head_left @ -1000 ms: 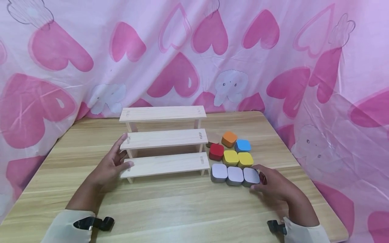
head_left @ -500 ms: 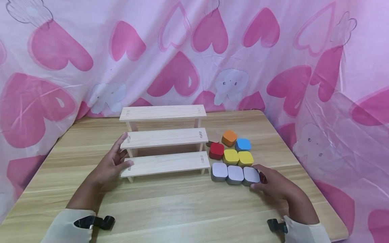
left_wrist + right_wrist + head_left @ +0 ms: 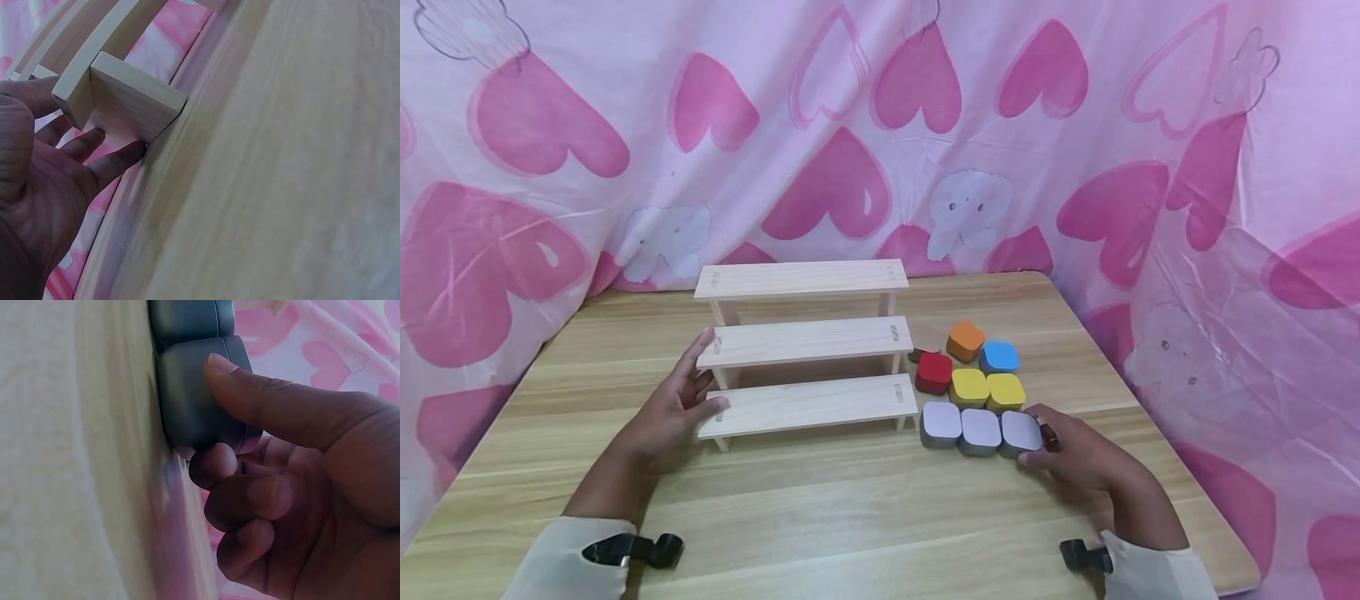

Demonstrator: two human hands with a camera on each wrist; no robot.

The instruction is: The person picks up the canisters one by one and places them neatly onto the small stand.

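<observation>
At the left end of a three-tier wooden shelf (image 3: 808,408), my left hand (image 3: 670,408) rests its thumb on the lowest board and a fingertip at the middle board. In the left wrist view its other fingers extend beside the shelf's end leg (image 3: 128,100). My right hand (image 3: 1078,446) pinches the rightmost small grey lidded box (image 3: 1021,433), thumb on the near side. The right wrist view shows that box (image 3: 194,394) standing on the table, thumb on its side, other fingers curled. Two more grey boxes (image 3: 981,432) stand in line to its left.
Behind the grey row are two yellow boxes (image 3: 969,388), a red one (image 3: 934,372), a blue one (image 3: 999,357) and an orange one (image 3: 966,342). A dark brown piece (image 3: 924,355) is partly hidden behind the red. A pink heart-print cloth (image 3: 827,183) hangs behind the table (image 3: 820,517).
</observation>
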